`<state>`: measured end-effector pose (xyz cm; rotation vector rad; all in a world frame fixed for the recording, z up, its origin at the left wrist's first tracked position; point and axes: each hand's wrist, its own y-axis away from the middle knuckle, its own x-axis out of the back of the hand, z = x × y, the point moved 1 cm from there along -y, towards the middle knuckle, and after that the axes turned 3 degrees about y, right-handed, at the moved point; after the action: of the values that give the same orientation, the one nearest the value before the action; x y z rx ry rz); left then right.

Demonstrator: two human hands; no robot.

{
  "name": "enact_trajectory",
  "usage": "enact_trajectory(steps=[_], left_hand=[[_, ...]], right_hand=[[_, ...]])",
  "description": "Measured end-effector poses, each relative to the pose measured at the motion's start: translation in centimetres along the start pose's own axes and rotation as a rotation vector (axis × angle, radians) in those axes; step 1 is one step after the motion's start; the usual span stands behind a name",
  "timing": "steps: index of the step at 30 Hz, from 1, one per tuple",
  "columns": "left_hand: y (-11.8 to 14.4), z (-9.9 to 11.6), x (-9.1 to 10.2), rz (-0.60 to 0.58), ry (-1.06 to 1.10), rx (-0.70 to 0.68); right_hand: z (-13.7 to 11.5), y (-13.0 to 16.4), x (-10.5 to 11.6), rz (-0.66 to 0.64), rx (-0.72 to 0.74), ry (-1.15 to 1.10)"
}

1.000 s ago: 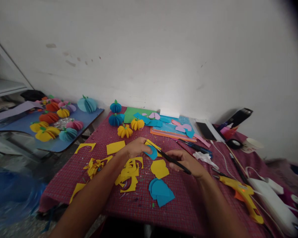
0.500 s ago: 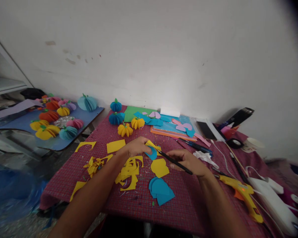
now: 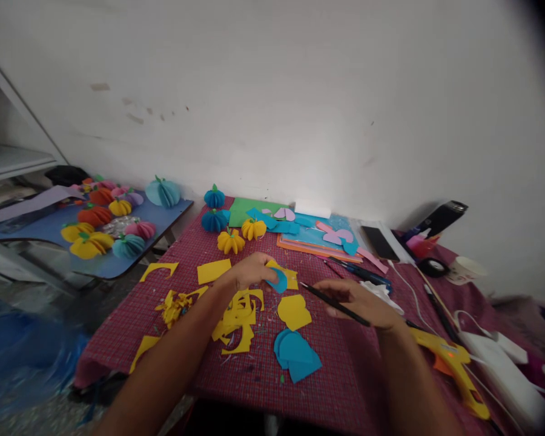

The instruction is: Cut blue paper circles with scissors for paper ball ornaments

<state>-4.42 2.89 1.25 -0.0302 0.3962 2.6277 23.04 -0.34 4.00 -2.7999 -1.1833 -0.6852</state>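
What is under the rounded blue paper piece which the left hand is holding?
Under the rounded blue paper piece, yellow paper shows past its upper and right edges. The part covered by the blue and by the left hand cannot be seen.

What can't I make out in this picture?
In the head view:
Yellow paper sheet: partly hidden by the left hand and blue paper piece.
Black pencil or pen: too blurred to tell which.
Glue gun: nozzle hidden behind the wrist of the right hand.
Paper cup: markings too blurred to read.
Blue plastic: cut off by the left edge.
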Motion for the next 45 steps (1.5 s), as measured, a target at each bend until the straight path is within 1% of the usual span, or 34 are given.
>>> enact_trajectory(steps=[1,2,4,6,7,8,10,12,13,14,15,16,17,18,19,20,22,25,27,30,32,35,39,41,42,43,44,45], left_hand=[[-0.1,-0.1,0.1,0.034,0.024,-0.009],[-0.2,-0.1,0.2,0.057,0.059,-0.027],[-0.5,-0.3,0.4,0.069,0.115,-0.061],[-0.6,-0.5,0.4,0.086,0.143,-0.084],[-0.7,-0.6,0.4,0.097,0.146,-0.094],[-0.8,-0.6,0.3,0.110,0.145,-0.104],[-0.8,-0.7,0.1,0.131,0.135,-0.119],[-0.8,-0.6,-0.2,0.133,0.116,-0.134],[-0.7,-0.6,-0.4,0.129,0.095,-0.139],[-0.7,-0.5,-0.6,0.119,0.058,-0.140],[-0.6,-0.5,-0.8,0.109,0.009,-0.138],[-0.5,-0.4,-1.1,0.099,-0.049,-0.132],[-0.4,-0.5,-1.4,0.089,-0.107,-0.129],[-0.3,-0.5,-1.7,0.076,-0.163,-0.131],[-0.3,-0.5,-1.9,0.064,-0.214,-0.141],[-0.2,-0.6,-2.1,0.052,-0.257,-0.155],[-0.2,-0.7,-2.4,0.028,-0.320,-0.184],[-0.1,-0.8,-2.6,0.000,-0.332,-0.184],[-0.1,-0.6,-2.7,0.009,-0.271,-0.183],[-0.2,-0.3,-3.0,0.100,-0.115,-0.219],[-0.3,-0.3,-3.3,0.153,-0.007,-0.237],[-0.4,-0.5,-3.7,0.183,0.122,-0.246],[-0.6,-1.2,-4.3,0.218,0.213,-0.278],[-0.7,-1.4,-4.3,0.247,0.221,-0.287],[-0.8,-1.5,-4.2,0.257,0.215,-0.282],[-0.9,-1.5,-4.1,0.265,0.207,-0.279],[-1.0,-1.5,-3.8,0.274,0.206,-0.279],[-1.1,-1.5,-3.6,0.283,0.213,-0.278]], right_hand=[[0.4,0.3,0.7,0.055,-0.007,0.032],[0.8,0.5,1.3,0.150,-0.014,0.061],[1.8,0.5,2.0,0.275,-0.074,0.171],[2.7,0.1,2.0,0.423,-0.232,0.440],[3.0,-0.2,1.8,0.474,-0.324,0.590],[3.2,-0.5,1.5,0.509,-0.404,0.715],[3.1,-0.8,0.8,0.507,-0.508,0.873],[2.4,-1.0,0.1,0.499,-0.523,0.926],[1.9,-1.0,-0.3,0.538,-0.485,0.929],[1.3,-1.1,-0.7,0.603,-0.411,0.911],[0.7,-1.3,-1.2,0.692,-0.305,0.873],[0.0,-1.7,-1.7,0.771,-0.155,0.806],[-0.6,-2.1,-2.4,0.787,-0.011,0.695],[-1.1,-2.6,-3.2,0.745,0.098,0.572],[-1.5,-3.2,-4.0,0.684,0.170,0.463],[-1.8,-3.8,-4.6,0.635,0.202,0.388],[-1.9,-4.6,-5.7,0.576,0.191,0.321],[-1.4,-5.1,-6.4,0.540,0.091,0.176],[-0.8,-5.2,-6.5,0.546,0.005,-0.038],[-0.1,-5.5,-6.8,0.573,-0.067,-0.395],[0.1,-5.7,-7.1,0.602,-0.070,-0.538],[0.2,-6.1,-7.6,0.629,-0.041,-0.663],[0.3,-6.4,-8.6,0.643,0.001,-0.800],[0.3,-6.4,-8.5,0.632,0.001,-0.771],[0.3,-6.3,-8.1,0.614,0.005,-0.692],[0.3,-5.9,-7.5,0.606,0.013,-0.561],[0.3,-5.5,-6.7,0.590,0.020,-0.380],[0.3,-4.9,-5.7,0.605,0.030,-0.146]])
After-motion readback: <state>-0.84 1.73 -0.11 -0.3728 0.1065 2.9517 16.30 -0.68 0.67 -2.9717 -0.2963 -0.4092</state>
